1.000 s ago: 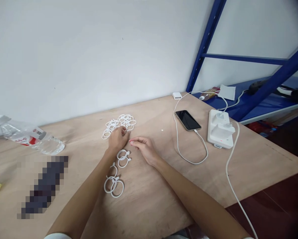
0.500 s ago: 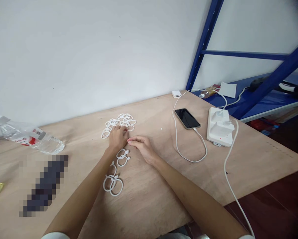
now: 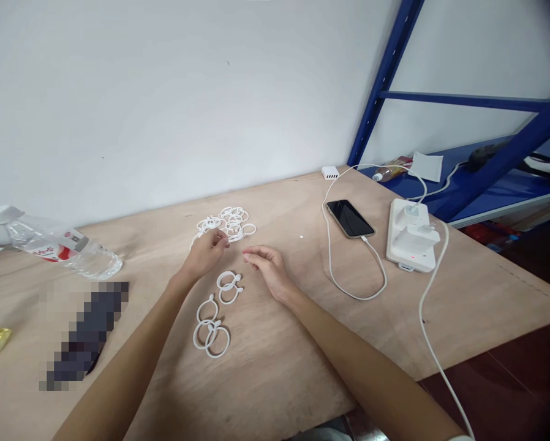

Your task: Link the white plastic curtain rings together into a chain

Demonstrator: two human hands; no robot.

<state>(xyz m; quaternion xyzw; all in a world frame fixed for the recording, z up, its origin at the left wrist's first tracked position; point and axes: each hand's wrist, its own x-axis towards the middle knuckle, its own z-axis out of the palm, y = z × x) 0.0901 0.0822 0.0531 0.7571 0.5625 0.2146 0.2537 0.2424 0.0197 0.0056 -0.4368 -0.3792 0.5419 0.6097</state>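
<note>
The pile of white rings (image 3: 234,230) lies on the table (image 3: 275,361) just beyond the left hand (image 3: 206,252), the nearer, fingers curled, while the right hand (image 3: 269,268) sits apart, fingers bunched; whether either pinches anything cannot be told.

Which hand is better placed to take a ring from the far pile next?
Probably the left hand: it overlaps the near side of the pile of white rings in this view, while the right hand is visibly apart from them, off to their near right.
</note>
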